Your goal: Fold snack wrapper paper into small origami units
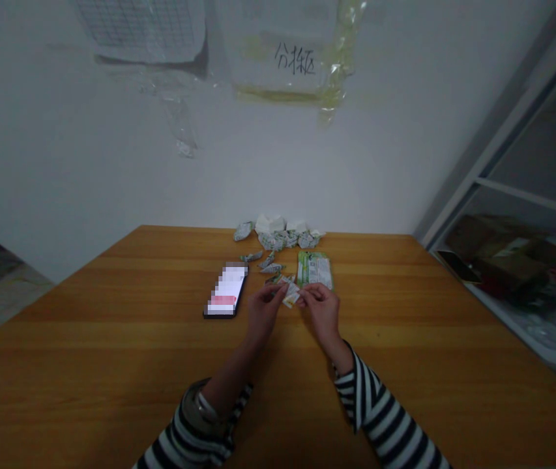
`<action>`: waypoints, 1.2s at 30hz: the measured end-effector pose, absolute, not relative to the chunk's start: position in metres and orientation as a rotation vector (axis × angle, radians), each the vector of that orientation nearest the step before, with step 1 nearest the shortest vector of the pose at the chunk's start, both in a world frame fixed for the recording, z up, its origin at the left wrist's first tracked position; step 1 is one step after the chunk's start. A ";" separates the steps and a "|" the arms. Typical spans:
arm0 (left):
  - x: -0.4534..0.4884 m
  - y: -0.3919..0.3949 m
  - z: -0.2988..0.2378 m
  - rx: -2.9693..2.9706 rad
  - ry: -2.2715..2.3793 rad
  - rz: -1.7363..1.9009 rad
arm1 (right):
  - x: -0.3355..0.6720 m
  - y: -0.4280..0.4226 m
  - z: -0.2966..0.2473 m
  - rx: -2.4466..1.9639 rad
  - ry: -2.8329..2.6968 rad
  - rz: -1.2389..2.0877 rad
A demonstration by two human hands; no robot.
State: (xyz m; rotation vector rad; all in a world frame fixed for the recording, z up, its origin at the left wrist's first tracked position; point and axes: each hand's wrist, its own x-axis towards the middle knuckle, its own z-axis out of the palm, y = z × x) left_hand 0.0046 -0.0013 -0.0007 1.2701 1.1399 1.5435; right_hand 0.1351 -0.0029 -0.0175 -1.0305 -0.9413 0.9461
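Observation:
Between my two hands is a small white printed packet [291,294] with a touch of yellow, raised a little over the wooden table [160,365]. My left hand [264,312] pinches its left side with thumb and fingers. On its right side, my right hand [321,309] is closed in a pinch at the edge. Just behind my right hand lies a flat green and white packet [315,268]. Several small twisted wrappers [271,268] rest beyond my left hand. The printing on the held packet is too small to read.
A phone [226,291] with a lit screen lies left of my hands. Crumpled wrappers [278,240] and white tissue [270,224] sit by the wall at the table's back edge. To the right, a framed glass panel [517,260] shows boxes behind it.

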 end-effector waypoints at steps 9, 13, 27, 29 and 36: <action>0.009 -0.009 0.007 1.361 1.131 1.620 | 0.133 -0.006 -0.011 -1.019 -0.883 0.958; 0.010 -0.011 0.007 1.376 1.159 1.616 | 0.133 -0.005 -0.011 -1.030 -0.857 0.964; 0.004 -0.009 0.011 1.344 1.155 1.588 | 0.139 0.001 -0.020 -0.988 -1.041 1.158; 0.002 -0.007 0.012 1.357 1.153 1.547 | 0.143 0.002 -0.018 -0.999 -1.189 1.172; 0.000 -0.003 0.007 1.333 1.179 1.471 | 0.151 0.002 -0.016 -1.024 -1.371 1.032</action>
